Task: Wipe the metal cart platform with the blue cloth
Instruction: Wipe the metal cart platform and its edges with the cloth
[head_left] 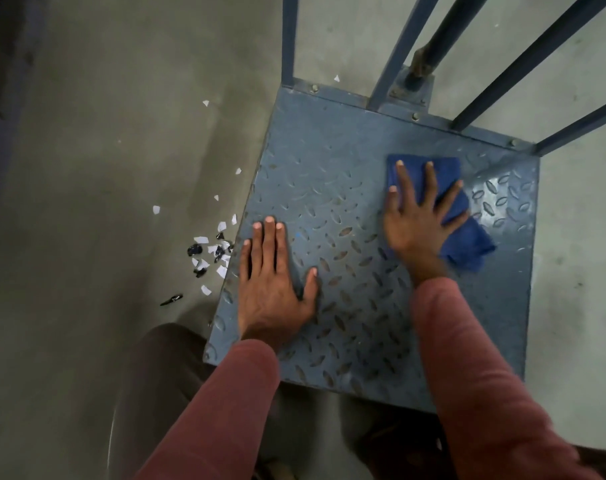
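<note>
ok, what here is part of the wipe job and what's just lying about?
Job: blue cloth, under the flat right hand; cart platform; left hand, flat on the platform.
Lying about: white and dark scraps on the floor left of the platform.

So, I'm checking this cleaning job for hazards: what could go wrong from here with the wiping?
1. The right hand presses the blue cloth with flat fingers, not gripping it; it could bunch or slip on the treaded platform.
2. White and dark scraps lie on the floor beside the left hand; they may be sharp.
3. Wiping farther could knock knuckles on the upright bars.
</note>
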`<action>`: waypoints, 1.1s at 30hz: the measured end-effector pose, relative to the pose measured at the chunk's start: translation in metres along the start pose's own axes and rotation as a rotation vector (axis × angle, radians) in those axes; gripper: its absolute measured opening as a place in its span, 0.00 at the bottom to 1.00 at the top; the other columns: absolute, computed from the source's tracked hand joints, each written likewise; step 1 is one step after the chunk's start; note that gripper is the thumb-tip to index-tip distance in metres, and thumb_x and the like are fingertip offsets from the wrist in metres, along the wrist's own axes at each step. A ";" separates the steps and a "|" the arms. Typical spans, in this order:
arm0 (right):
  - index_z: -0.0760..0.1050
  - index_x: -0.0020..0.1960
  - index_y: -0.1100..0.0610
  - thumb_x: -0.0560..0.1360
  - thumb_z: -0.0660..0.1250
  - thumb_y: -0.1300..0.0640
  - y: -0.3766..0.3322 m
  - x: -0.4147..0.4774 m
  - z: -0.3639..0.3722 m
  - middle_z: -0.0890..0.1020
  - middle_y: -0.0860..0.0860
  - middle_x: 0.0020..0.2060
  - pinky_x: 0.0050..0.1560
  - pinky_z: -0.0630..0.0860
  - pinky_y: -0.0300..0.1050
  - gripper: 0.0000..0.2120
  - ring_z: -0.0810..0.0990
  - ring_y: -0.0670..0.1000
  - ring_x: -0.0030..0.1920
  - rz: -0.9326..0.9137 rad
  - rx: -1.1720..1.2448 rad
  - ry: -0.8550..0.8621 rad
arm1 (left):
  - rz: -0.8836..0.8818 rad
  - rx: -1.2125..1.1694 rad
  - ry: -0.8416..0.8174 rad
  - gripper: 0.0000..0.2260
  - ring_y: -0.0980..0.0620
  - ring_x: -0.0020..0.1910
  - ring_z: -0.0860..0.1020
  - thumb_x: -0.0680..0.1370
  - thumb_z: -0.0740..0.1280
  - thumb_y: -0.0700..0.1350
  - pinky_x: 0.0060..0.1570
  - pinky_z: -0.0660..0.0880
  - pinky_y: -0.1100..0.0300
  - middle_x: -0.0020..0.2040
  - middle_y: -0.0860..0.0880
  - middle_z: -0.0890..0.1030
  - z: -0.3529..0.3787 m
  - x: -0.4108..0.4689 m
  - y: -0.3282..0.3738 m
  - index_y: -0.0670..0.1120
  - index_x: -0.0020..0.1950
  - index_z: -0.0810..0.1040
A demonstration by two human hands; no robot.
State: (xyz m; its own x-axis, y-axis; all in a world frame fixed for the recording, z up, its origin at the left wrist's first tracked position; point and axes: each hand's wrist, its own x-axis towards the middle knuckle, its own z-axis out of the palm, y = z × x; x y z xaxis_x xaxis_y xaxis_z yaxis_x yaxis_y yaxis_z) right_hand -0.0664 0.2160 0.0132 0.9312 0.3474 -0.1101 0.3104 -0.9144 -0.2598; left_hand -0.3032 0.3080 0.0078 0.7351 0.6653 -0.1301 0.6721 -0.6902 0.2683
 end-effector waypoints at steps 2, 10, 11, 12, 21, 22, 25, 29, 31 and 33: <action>0.53 0.80 0.30 0.82 0.47 0.35 -0.040 -0.027 0.021 0.51 0.42 0.84 0.73 0.42 0.80 0.26 0.43 0.65 0.83 -0.210 -0.067 0.016 | 0.001 -0.006 0.034 0.40 0.46 0.87 0.43 0.84 0.54 0.65 0.85 0.48 0.44 0.88 0.43 0.47 0.001 0.000 -0.001 0.42 0.87 0.47; 0.76 0.71 0.38 0.83 0.55 0.36 -0.037 -0.040 0.008 0.71 0.44 0.76 0.74 0.55 0.69 0.21 0.60 0.57 0.81 -0.618 -0.065 0.092 | 0.005 -0.029 0.072 0.40 0.45 0.87 0.46 0.83 0.57 0.63 0.84 0.47 0.43 0.87 0.43 0.51 0.004 0.000 0.000 0.41 0.87 0.49; 0.76 0.71 0.40 0.84 0.56 0.38 -0.033 -0.031 0.005 0.72 0.45 0.76 0.74 0.55 0.69 0.20 0.60 0.55 0.82 -0.687 -0.069 0.091 | 0.004 -0.029 0.077 0.40 0.44 0.87 0.47 0.83 0.57 0.62 0.84 0.48 0.43 0.87 0.42 0.51 0.004 0.000 0.000 0.41 0.87 0.50; 0.74 0.73 0.41 0.84 0.56 0.39 -0.030 -0.026 0.005 0.70 0.45 0.77 0.75 0.53 0.69 0.21 0.58 0.54 0.82 -0.745 -0.085 0.074 | 0.006 -0.030 0.082 0.40 0.44 0.87 0.47 0.83 0.57 0.62 0.84 0.48 0.43 0.87 0.42 0.52 0.005 0.000 0.000 0.40 0.87 0.50; 0.57 0.81 0.35 0.85 0.50 0.36 -0.009 -0.027 0.011 0.57 0.41 0.82 0.79 0.50 0.67 0.25 0.48 0.54 0.84 -0.613 -0.182 0.047 | 0.010 -0.011 0.082 0.40 0.44 0.87 0.46 0.83 0.57 0.63 0.85 0.47 0.44 0.87 0.42 0.50 0.005 0.001 0.000 0.41 0.87 0.49; 0.57 0.81 0.35 0.85 0.50 0.36 -0.015 -0.020 0.013 0.58 0.41 0.82 0.79 0.50 0.67 0.25 0.49 0.54 0.84 -0.565 -0.176 0.048 | 0.011 -0.005 0.082 0.40 0.44 0.87 0.46 0.83 0.56 0.64 0.85 0.47 0.44 0.87 0.42 0.50 0.005 0.001 0.000 0.41 0.87 0.48; 0.59 0.80 0.35 0.84 0.49 0.35 -0.052 0.002 0.027 0.59 0.42 0.82 0.79 0.48 0.69 0.25 0.50 0.57 0.84 -0.379 -0.120 0.085 | 0.007 0.004 0.082 0.40 0.44 0.87 0.45 0.83 0.55 0.64 0.84 0.48 0.43 0.87 0.42 0.49 0.006 0.000 0.000 0.41 0.87 0.48; 0.57 0.81 0.35 0.84 0.47 0.36 -0.106 0.020 0.044 0.58 0.42 0.82 0.77 0.48 0.72 0.26 0.49 0.58 0.84 -0.362 -0.115 0.088 | 0.001 -0.002 0.100 0.41 0.44 0.87 0.48 0.82 0.58 0.63 0.84 0.49 0.43 0.87 0.42 0.51 0.006 0.001 0.001 0.40 0.87 0.51; 0.58 0.81 0.35 0.84 0.47 0.36 -0.105 0.017 0.042 0.59 0.42 0.82 0.77 0.50 0.71 0.25 0.50 0.58 0.84 -0.558 -0.137 0.059 | -0.004 0.003 0.099 0.40 0.44 0.87 0.48 0.82 0.59 0.63 0.84 0.50 0.43 0.87 0.42 0.52 0.006 0.001 0.001 0.40 0.87 0.52; 0.58 0.81 0.35 0.85 0.47 0.36 -0.075 0.007 0.034 0.59 0.41 0.82 0.78 0.51 0.68 0.24 0.50 0.55 0.84 -0.760 -0.180 0.045 | -0.001 0.009 0.092 0.40 0.44 0.87 0.48 0.83 0.58 0.63 0.84 0.50 0.43 0.87 0.43 0.51 0.005 0.000 0.002 0.41 0.87 0.52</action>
State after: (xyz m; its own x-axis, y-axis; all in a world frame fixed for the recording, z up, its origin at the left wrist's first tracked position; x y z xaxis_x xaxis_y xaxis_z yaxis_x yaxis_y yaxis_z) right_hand -0.0893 0.2946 -0.0005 0.4564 0.8866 0.0753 0.8887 -0.4499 -0.0885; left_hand -0.3019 0.3055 0.0039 0.7237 0.6888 -0.0419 0.6736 -0.6919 0.2600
